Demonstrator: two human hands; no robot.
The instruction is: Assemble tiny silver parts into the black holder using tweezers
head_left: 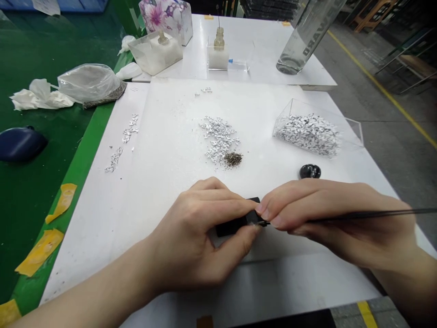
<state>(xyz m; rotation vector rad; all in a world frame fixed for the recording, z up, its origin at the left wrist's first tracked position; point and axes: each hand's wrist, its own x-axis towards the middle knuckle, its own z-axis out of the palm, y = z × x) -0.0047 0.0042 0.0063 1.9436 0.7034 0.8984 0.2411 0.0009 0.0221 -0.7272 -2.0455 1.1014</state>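
Note:
My left hand [201,232] is closed around a small black block [228,227], with thumb and index finger pressing on its right end. My right hand [334,214] grips a slim black tool that looks like tweezers [392,213]. Its narrow tip meets the right end of the block, beside my left thumb. The fingertips of both hands nearly touch there, and they partly hide the block. Just beyond the hands lie a loose pile of small silvery-white metal pieces [220,136] and a heap of tiny dark brass-coloured parts [233,159].
A clear box [317,132] of silvery pieces lies at right, near a shiny black round object [310,171]. More pieces [130,128] lie at left. At the back stand a small bottle [219,38], a white-filled tray [157,52] and a clear water bottle [293,59].

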